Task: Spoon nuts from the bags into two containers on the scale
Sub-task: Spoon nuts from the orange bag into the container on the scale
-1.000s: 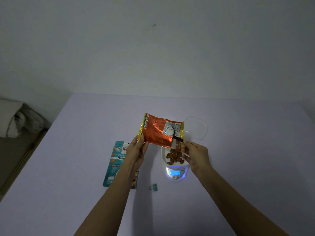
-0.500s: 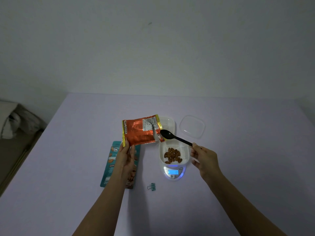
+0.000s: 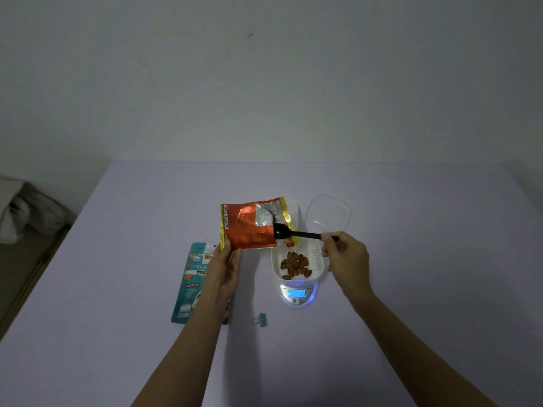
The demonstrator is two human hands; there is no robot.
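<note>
My left hand (image 3: 224, 267) holds an orange foil nut bag (image 3: 249, 227) by its lower left corner, lifted above the table with its mouth turned right. My right hand (image 3: 346, 259) pinches the handle of a black spoon (image 3: 293, 233), whose bowl lies at the bag's mouth. Below the spoon, a white container (image 3: 316, 254) holding several brown nuts (image 3: 295, 265) sits on a small white scale (image 3: 296, 295) with a lit blue display. A second white container (image 3: 293, 210) stands behind it, mostly hidden by the bag.
A teal nut bag (image 3: 191, 286) lies flat on the purple table (image 3: 411, 289), partly under my left forearm. A clear lid (image 3: 329, 214) rests behind and right of the scale. A small teal binder clip (image 3: 261, 319) lies in front of the scale.
The spoon came out of the bag, then its bowl moved back left to the bag's mouth. My left hand shifted the bag left and turned it more level.
</note>
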